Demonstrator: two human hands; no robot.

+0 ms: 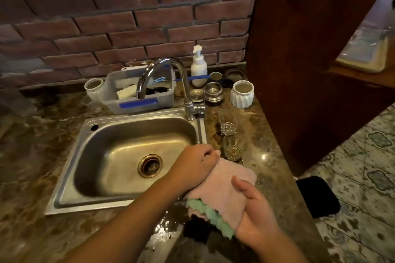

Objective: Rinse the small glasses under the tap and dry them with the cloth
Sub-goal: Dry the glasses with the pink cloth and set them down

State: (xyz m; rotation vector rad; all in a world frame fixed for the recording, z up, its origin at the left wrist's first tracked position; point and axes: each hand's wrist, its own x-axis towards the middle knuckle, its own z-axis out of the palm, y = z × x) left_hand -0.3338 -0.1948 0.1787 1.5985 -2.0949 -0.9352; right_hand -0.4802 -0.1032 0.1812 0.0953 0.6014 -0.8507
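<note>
Grips of left hand [195,165] and right hand [256,218] both clamped on pink green-edged fluffy cloth [220,190]. Nearer small clear glass [233,148] stands just above cloth, closest to left hand; second glass [228,125] beyond.

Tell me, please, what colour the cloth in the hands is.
The cloth is pink, green-edged; head view.

Both bare forearms reach in from the bottom edge, the left one running on a long diagonal from the lower left. The left hand [193,166] lies knuckles up, its fingers curled onto the far edge of the cloth [222,190]. The right hand [255,211] holds the cloth from beneath (thumb laid over its top), palm turned towards the left hand.
</note>
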